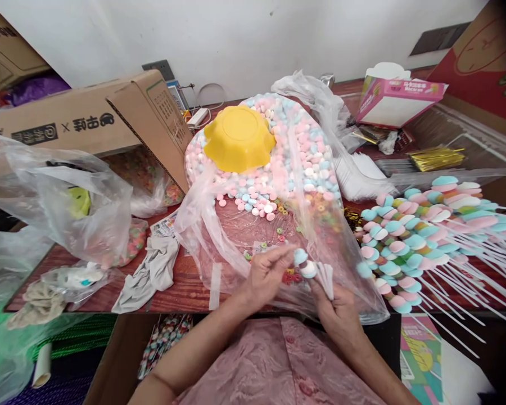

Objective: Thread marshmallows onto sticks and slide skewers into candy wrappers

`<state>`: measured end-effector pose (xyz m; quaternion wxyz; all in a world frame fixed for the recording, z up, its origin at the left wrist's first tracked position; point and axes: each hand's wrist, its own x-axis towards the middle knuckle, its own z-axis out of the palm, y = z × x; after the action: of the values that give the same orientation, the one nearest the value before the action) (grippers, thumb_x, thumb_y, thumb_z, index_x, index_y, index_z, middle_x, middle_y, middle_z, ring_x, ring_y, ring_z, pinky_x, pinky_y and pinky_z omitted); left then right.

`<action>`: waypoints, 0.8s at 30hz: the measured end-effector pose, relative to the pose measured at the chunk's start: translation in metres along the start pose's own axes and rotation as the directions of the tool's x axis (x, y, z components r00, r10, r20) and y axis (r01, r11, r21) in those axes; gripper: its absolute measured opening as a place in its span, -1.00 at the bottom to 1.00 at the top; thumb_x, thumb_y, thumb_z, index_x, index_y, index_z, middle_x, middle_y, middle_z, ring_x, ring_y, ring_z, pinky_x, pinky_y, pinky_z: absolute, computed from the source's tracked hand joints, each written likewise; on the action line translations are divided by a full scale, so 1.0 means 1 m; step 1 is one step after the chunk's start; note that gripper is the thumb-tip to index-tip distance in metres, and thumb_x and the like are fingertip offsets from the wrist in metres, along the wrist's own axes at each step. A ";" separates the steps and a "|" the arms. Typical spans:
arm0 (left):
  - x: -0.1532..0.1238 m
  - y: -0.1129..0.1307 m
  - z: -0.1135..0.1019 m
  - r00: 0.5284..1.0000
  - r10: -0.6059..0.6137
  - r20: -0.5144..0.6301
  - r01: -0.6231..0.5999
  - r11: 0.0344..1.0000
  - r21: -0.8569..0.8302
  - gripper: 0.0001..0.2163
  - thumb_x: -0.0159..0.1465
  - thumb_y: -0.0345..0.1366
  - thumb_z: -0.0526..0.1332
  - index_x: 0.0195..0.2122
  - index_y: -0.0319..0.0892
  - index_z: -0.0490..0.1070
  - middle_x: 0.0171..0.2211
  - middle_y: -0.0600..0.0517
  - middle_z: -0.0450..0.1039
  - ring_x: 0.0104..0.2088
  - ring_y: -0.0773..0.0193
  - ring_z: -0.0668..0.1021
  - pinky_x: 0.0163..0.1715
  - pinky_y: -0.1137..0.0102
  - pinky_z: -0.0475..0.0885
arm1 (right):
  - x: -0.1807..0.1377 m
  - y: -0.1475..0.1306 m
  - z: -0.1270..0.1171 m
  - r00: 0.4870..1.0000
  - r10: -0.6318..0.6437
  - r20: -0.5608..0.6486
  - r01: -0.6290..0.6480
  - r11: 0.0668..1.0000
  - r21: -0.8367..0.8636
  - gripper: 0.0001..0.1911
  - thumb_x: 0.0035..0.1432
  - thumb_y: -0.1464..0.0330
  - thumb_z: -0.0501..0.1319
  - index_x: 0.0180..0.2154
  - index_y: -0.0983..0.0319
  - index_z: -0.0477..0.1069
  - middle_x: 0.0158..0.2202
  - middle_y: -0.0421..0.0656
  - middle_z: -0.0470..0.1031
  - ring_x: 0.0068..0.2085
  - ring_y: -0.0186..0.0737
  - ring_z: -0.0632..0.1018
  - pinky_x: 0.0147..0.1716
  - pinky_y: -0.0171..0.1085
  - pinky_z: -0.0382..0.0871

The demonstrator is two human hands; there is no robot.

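- Now, our right hand (338, 309) grasps what look like white sticks (325, 279), with a short candy stack (307, 269) at its fingertips; our left hand (266, 277) bends its fingers close beside the stack's blue top, and we cannot tell whether they pinch it.
- That stack is nearer us than the yellow bowl (239, 138), and to its right.
- We judge the stack light, soft and easily dented, the sticks thin and stiffer; we would take the stack gently by its sides.
- Around the upside-down bowl, a clear plastic bag (202, 208) holds pink, blue and white candies (253, 201).
- Left of the bowl, a cardboard box (152, 121) contains bagged candy rings (137, 175).
- Right of the bowl, a clear tray (489, 138) holds gold ties (438, 160).
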<state>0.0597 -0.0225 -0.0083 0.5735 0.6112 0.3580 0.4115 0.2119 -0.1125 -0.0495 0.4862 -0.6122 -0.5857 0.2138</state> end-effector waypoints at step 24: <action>0.074 -0.008 -0.045 0.973 0.136 0.185 -0.230 0.621 0.749 -0.82 0.22 -0.45 0.13 -0.41 -0.23 0.53 -0.48 0.05 0.47 -0.41 0.30 0.45 -0.30 0.41 0.30 | -0.009 0.010 -0.026 0.987 -0.135 0.081 0.141 0.988 -0.063 -0.75 0.21 0.48 0.05 -0.29 0.23 0.51 -0.52 -0.22 0.46 -0.55 -0.28 0.44 -0.52 -0.32 0.33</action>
<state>0.0492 0.0638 -0.0089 0.2347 0.8511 0.4019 0.2431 0.2363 -0.1286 -0.0491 0.4558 -0.5777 -0.6520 0.1829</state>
